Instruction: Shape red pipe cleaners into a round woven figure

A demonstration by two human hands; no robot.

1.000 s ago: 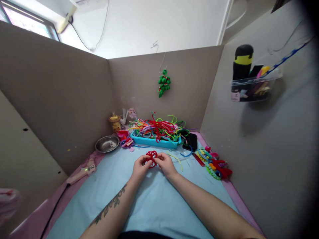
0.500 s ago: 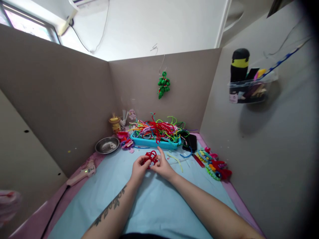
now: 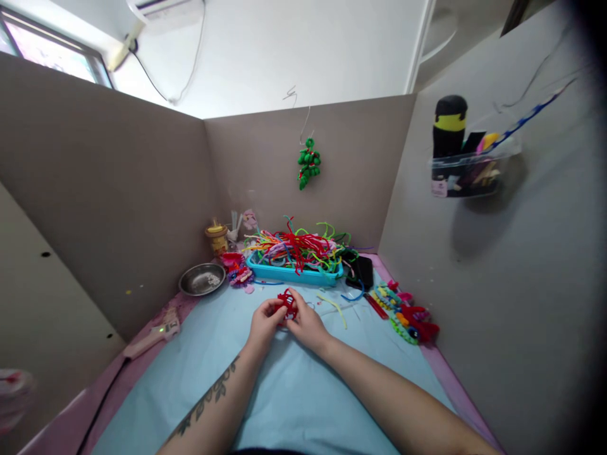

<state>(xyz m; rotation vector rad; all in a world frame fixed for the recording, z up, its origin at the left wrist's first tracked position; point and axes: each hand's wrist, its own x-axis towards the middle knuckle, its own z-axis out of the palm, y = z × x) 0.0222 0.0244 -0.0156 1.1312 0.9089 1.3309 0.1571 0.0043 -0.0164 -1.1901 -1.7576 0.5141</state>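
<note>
Red looped piece (image 3: 286,303) is what I have between both hands, just below the middle of the frame, over the pale blue cloth (image 3: 303,392). On my feed the left hand (image 3: 266,321) pinches its left side between thumb and fingers. The right hand (image 3: 307,322) is at its right edge, forefinger near the top and thumb lower, spread apart; I cannot tell whether they grip it. Above the hands, at mid-frame, I see a blue tray (image 3: 291,273) heaped with fuzzy stems (image 3: 303,241). A yellow-green strip (image 3: 339,311) lies right of the right hand, and a glue gun (image 3: 150,340) rests at lower left.
</note>
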